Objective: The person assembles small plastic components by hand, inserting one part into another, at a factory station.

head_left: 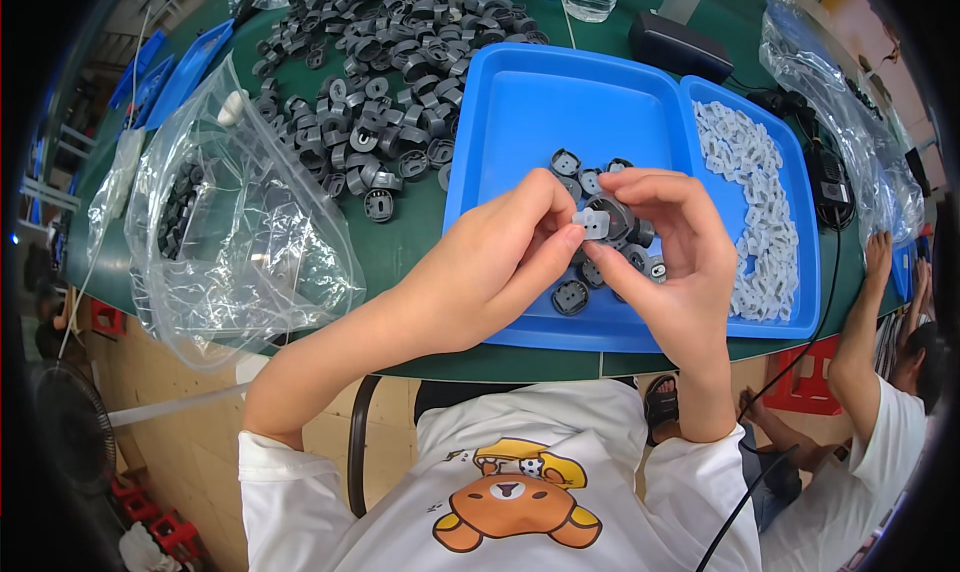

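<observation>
A green table (390,262) fills the far half of the scene, with a person's white shirt (630,462) at its near edge, printed with a cartoon bear (510,507); the small dark marks beside the print are too fine to read. On the table, to the right of centre, sits a large blue tray (560,102), a cluster of grey rings (570,297) on its floor, several of them with pale centres. A heap (380,82) of similar grey rings spreads across the far left, loose on the tabletop. At left lies a clear bag (260,272), dark pieces showing through its film (whether inside or behind it, one cannot tell). Against the large tray's right side stands a narrower tray (811,252), thickly strewn with pale clips (765,252). Over the large tray, the two hands meet: the left hand (490,257) pinches a clip between thumb and forefinger, while the right hand (685,242) grips a ring between thumb and curled fingers. To the right, a black adapter (830,180) bears a label too small to read. The ring (615,220) is held just above the cluster; the clip (592,224), smallest of all, is at the ring's left side, at the left fingertips.
</observation>
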A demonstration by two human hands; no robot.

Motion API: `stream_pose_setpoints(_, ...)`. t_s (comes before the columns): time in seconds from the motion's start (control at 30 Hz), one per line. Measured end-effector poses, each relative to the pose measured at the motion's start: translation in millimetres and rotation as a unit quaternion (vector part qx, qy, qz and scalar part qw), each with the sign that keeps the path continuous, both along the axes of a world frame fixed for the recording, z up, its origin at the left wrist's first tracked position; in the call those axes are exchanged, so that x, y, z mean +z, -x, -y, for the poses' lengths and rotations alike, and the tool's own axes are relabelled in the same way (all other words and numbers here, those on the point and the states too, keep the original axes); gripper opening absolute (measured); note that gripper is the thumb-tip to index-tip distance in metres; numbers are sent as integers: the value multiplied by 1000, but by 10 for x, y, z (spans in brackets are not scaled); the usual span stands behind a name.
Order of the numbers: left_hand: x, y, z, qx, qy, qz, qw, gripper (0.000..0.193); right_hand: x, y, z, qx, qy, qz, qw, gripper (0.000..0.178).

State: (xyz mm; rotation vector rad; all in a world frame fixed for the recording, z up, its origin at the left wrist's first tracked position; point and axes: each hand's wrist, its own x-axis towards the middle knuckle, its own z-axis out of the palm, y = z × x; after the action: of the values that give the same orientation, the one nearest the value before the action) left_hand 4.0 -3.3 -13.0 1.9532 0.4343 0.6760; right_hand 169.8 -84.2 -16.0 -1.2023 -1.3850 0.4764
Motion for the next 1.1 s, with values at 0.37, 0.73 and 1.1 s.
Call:
stream_pose_setpoints(0.37,36,20,-1,-45,110,9,993,11,42,-21,21,51,39,-25,998,39)
stream_pose_setpoints(0.73,-9,23,-68,0,162,9,987,13,56,-45,65,114,135,-225,958,37)
stream_pose_setpoints(1.1,35,27,-51,-22,218,-3,976,15,11,16,56,43,6,-56,998,38)
